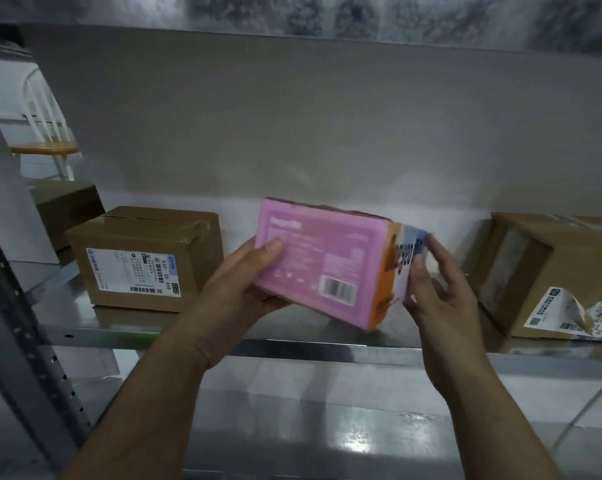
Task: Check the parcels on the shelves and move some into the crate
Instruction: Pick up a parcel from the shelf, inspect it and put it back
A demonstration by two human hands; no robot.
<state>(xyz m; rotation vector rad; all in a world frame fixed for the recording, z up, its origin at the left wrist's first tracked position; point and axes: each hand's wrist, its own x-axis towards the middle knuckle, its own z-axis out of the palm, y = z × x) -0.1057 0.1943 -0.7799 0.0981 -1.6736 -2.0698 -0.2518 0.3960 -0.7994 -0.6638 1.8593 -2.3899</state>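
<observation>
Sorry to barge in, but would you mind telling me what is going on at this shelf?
A person is holding a pink box in both hands over the metal shelf, tilted with its barcode side facing up. The left hand grips its left end and the right hand holds the labelled right end. The left brown parcel and right brown parcel sit on the shelf either side; the right one's label is peeling. No crate is in view.

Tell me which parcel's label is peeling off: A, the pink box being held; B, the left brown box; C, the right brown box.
C: on the right brown box the label curls off the front; on the left brown box it lies flat, and none visibly peels on the pink box.
</observation>
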